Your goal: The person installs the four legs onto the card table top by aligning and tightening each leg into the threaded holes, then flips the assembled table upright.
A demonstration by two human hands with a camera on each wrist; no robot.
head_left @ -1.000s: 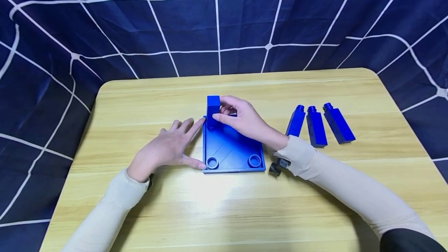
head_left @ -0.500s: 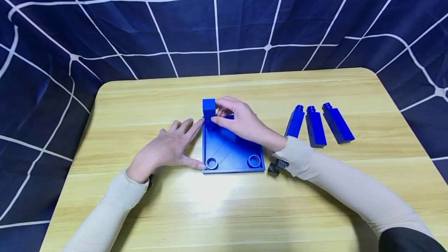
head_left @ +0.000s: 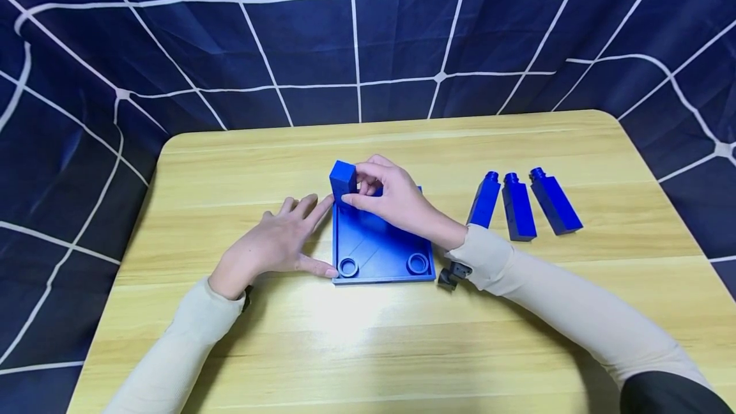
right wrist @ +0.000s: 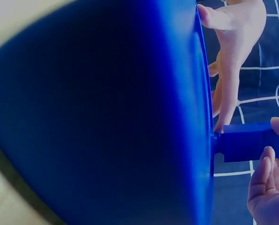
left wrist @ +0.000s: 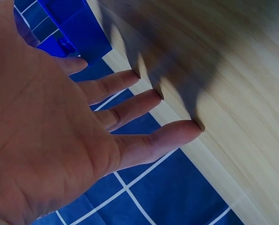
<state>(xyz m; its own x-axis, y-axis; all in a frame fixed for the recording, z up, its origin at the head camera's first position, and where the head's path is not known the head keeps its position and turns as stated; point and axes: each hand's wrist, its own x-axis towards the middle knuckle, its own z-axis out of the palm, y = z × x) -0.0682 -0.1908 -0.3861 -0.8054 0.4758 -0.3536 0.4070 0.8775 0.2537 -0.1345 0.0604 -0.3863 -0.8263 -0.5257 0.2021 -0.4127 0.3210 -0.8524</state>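
My right hand (head_left: pixel 393 193) pinches a blue square-sided leg (head_left: pixel 344 177) between thumb and fingers. The leg stands upright over the far left corner of a blue square panel (head_left: pixel 385 245) with a raised rim. In the right wrist view, the narrow end of the leg meets the panel, its tip hidden behind the rim. Spread fingers of my left hand (head_left: pixel 276 238) lie along the panel's left side, thumb at the near corner and index fingertip beside the leg. Round sockets (head_left: pixel 347 267) show in both near corners; my right hand covers the far right corner.
To the right, three similar blue legs lie on the wooden table: one (head_left: pixel 485 200) partly behind my right sleeve, another (head_left: pixel 519 209) in the middle, and the last (head_left: pixel 556 203) farthest right. A dark blue curtain (head_left: pixel 397 30) with white lines hangs around the table's back and sides.
The leg in my right hand has shifted slightly left and sunk lower, then turned about its upright axis, so its square top now sits at an angle. My left hand has stayed in place.
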